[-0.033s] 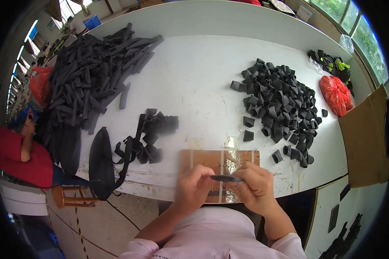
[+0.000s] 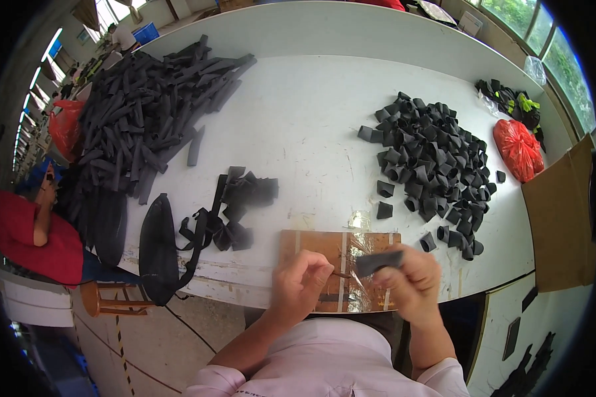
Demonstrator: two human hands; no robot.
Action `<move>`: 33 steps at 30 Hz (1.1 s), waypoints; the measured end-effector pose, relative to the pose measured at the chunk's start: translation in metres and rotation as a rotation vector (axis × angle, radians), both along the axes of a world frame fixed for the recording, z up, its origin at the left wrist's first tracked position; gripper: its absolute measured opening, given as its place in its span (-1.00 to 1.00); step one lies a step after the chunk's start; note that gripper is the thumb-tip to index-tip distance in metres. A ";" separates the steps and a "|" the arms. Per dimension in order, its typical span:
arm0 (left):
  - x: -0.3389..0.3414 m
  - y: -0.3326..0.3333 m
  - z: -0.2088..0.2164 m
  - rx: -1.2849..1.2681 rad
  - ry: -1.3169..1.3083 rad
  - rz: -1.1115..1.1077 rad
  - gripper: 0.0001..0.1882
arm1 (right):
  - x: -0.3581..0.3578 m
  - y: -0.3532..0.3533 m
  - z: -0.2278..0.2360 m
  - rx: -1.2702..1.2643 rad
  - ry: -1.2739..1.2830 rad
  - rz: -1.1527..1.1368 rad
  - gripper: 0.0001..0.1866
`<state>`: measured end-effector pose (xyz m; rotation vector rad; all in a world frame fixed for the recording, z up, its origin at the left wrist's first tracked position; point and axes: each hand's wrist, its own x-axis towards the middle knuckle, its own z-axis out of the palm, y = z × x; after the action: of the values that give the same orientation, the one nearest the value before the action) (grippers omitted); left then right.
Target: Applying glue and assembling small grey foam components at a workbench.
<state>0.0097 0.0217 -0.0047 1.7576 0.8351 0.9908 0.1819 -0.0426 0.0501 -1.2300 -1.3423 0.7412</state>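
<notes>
A short dark grey fabric loop (image 2: 376, 263) is pinched in my right hand (image 2: 414, 281), raised over the brown cardboard sheet (image 2: 311, 241) at the table's front edge. Motion blurs this hand slightly. To its left, thumb and fingers of my left hand (image 2: 299, 283) are pressed together; whether anything small is between them I cannot make out. The left hand is apart from the fabric loop. Clear tape and pale strips run across the cardboard below both hands.
Many similar loops (image 2: 430, 155) lie heaped at right, flat dark strips (image 2: 136, 119) at far left. Black fabric pieces (image 2: 238, 198) lie left of the cardboard. A red bag (image 2: 518, 151) and cardboard box (image 2: 563, 218) stand right. A person in red (image 2: 33, 238) sits left.
My right hand has moved right, taking the fabric piece away from my left fingers. The piece, earlier seen edge-on between both hands, now shows its broad side. My left hand has barely moved.
</notes>
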 end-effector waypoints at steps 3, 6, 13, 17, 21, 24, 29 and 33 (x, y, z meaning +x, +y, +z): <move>-0.003 0.035 -0.032 0.048 0.058 0.359 -0.92 | 0.040 0.019 0.000 0.116 0.680 -0.322 -0.61; -0.012 0.099 -0.078 0.153 0.171 0.545 -0.83 | 0.048 0.010 -0.036 -0.100 0.572 -0.583 -0.67; -0.012 0.153 -0.128 0.401 0.867 0.560 -0.79 | -0.012 -0.032 -0.085 -0.618 0.486 -0.168 -0.74; -0.022 0.121 -0.121 0.303 0.577 0.439 -0.88 | -0.029 -0.031 -0.082 -0.674 0.094 0.032 -0.77; -0.044 0.072 -0.107 0.396 0.445 0.383 -0.89 | -0.050 -0.020 -0.077 -0.614 -0.082 0.165 -0.82; -0.051 0.031 -0.087 0.103 0.221 0.343 -0.91 | -0.060 -0.013 -0.082 -0.611 -0.081 0.217 -0.79; -0.042 -0.022 -0.055 -1.102 -0.698 0.024 -0.82 | -0.083 -0.007 -0.104 -0.381 0.475 0.003 -0.70; -0.031 -0.023 -0.034 -1.328 -0.841 -0.014 -0.78 | -0.083 -0.016 -0.093 -0.461 0.760 -0.018 -0.77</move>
<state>-0.0214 -0.0016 -0.0391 0.1648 0.6276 0.7271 0.0985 -0.0587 -0.0425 -1.1221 -0.5442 1.3857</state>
